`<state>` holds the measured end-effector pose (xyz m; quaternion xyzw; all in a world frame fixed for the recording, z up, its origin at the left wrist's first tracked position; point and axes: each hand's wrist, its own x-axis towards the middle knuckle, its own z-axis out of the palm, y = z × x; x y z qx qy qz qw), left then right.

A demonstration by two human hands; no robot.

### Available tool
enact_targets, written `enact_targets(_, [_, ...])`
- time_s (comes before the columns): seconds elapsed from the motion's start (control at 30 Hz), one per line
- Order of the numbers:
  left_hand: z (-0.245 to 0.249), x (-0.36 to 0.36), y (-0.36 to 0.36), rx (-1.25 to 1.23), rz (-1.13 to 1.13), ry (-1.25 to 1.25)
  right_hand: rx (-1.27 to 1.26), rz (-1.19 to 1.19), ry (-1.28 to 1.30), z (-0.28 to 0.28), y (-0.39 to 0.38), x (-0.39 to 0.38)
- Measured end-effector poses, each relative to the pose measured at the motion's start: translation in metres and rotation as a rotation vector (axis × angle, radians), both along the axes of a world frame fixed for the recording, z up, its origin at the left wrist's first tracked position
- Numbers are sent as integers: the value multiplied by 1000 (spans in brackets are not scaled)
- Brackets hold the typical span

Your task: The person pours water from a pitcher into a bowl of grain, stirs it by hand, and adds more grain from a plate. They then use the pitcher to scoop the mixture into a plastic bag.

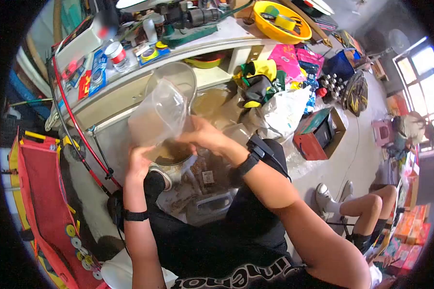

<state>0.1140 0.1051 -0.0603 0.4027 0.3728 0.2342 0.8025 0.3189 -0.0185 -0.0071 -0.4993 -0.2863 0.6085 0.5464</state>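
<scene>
In front of me, a clear plastic bag (160, 115) is held up and tilted between my two hands. My left hand (141, 161) is closed on its lower left edge. At the bag's lower right, my right hand (205, 135) has curled fingers, partly hidden by the bag. Just beneath the hands sits a round bowl (171, 161) with something brown in it, mostly covered by them. Behind the bag stands a see-through round tub (184, 72). Close by on the floor lie a clear plastic tray (213, 203) and clear bags of brown material (214, 103), one with a white label.
A cluttered bench (217, 45) runs across the back, bearing a yellow basin (280, 24). Red rods (68, 111) and a red fabric case (48, 192) stand left. An open cardboard box (319, 132) and full bags lie right. Another person's legs (366, 212) show at far right.
</scene>
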Motion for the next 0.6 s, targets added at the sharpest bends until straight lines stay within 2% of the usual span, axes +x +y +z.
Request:
enact_targets(0.17, [19, 10, -10, -15, 38, 47, 157, 0, 25, 2, -3, 4])
enact_targets(0.3, [15, 14, -13, 66, -15, 109, 281, -140, -16, -5, 3, 2])
enact_targets(0.43, [9, 15, -17, 79, -69, 100, 406, -269, 105, 5, -1, 0])
enact_targets(0.53, [11, 14, -19, 35, -152, 94, 415, -206, -47, -1, -1, 1])
enact_targets(0.6, [18, 13, -22, -5, -211, 109, 348, -239, -49, -7, 3, -1])
